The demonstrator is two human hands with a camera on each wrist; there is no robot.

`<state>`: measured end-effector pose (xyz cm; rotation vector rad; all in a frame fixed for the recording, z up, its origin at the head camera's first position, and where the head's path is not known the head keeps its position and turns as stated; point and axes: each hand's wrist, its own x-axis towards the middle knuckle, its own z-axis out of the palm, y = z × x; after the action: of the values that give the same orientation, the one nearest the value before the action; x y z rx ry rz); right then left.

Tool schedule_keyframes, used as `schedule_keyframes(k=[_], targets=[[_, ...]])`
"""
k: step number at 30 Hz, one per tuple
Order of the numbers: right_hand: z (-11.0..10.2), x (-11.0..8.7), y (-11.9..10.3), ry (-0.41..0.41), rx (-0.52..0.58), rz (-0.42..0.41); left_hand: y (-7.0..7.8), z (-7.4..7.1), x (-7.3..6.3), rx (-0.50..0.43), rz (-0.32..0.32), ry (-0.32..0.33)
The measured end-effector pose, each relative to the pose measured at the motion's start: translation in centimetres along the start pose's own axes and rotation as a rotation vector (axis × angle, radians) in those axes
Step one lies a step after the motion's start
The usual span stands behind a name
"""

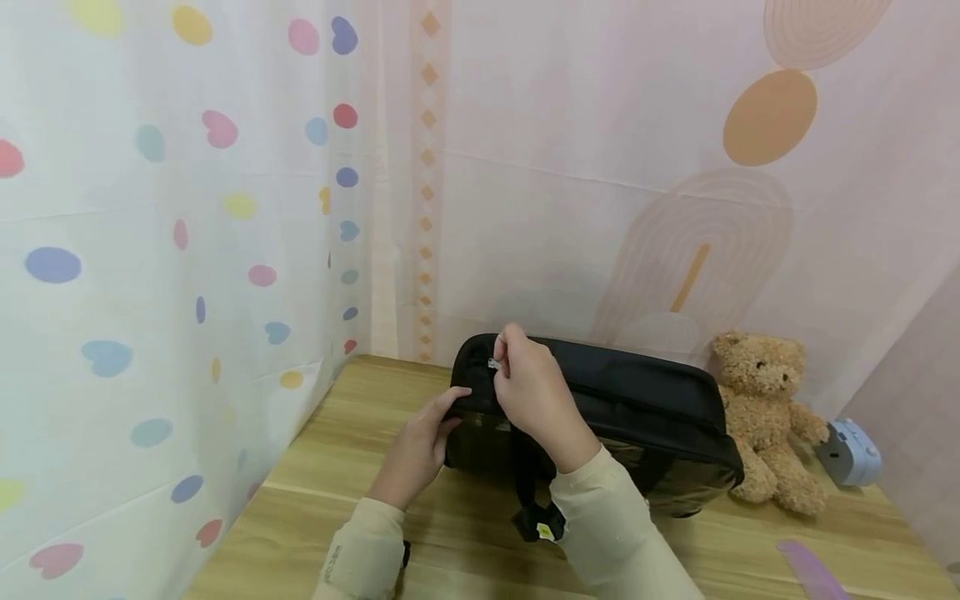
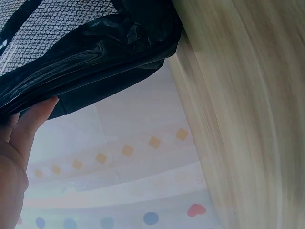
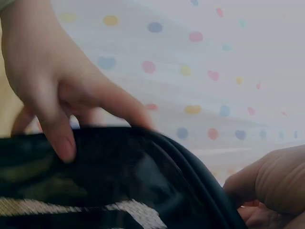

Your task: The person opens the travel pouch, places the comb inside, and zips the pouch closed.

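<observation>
A black bag [image 1: 637, 375] with a glossy front stands on the wooden table in the head view. Mesh [image 2: 76, 28] shows behind its clear panel in the left wrist view. My left hand [image 1: 416, 446] holds the bag's left top edge, thumb and fingers on either side of the rim. At the top left corner my right hand [image 1: 534, 387] pinches a small metallic zipper pull [image 1: 492, 363], its fingers curled. The right wrist view has the left hand [image 3: 62, 81] on the rim and the right hand [image 3: 271, 186] close by at the corner. A black strap with a buckle [image 1: 536, 521] hangs in front.
A brown teddy bear [image 1: 765, 417] sits against the bag's right end, with a light blue object [image 1: 851, 452] beside it. Near the front right lies a purple flat piece [image 1: 810, 571]. Patterned curtains [image 1: 525, 208] hang behind and left of the table [image 1: 300, 508].
</observation>
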<state>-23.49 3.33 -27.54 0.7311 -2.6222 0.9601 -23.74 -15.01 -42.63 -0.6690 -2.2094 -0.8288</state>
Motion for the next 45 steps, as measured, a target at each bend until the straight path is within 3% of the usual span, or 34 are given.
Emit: schedule_keyframes(k=[12, 19, 24, 32, 38, 40, 45], targets=[[2.4, 1.2, -0.8, 0.042, -0.033, 0.037, 0.2, 0.4, 0.0, -0.032, 0.005, -0.004], [3.0, 1.3, -1.0, -0.019, -0.079, 0.045, 0.1, 0.4, -0.1, -0.025, -0.002, -0.021], [2.6, 0.5, -1.1, -0.027, -0.045, 0.01, 0.0, 0.4, -0.3, -0.018, 0.014, 0.006], [-1.0, -3.5, 0.8, 0.033, 0.136, 0.035, 0.2, 0.3, -0.3, -0.024, 0.003, 0.025], [-4.6, -7.3, 4.4, 0.182, 0.229, -0.014, 0.3, 0.0, -0.5, -0.036, -0.03, 0.001], [-5.7, -8.3, 5.6, 0.227, 0.298, -0.034, 0.3, -0.2, -0.6, -0.049, -0.047, 0.001], [-8.5, -10.6, 8.5, 0.313, 0.53, 0.023, 0.2, -0.4, -0.8, -0.052, -0.074, 0.006]])
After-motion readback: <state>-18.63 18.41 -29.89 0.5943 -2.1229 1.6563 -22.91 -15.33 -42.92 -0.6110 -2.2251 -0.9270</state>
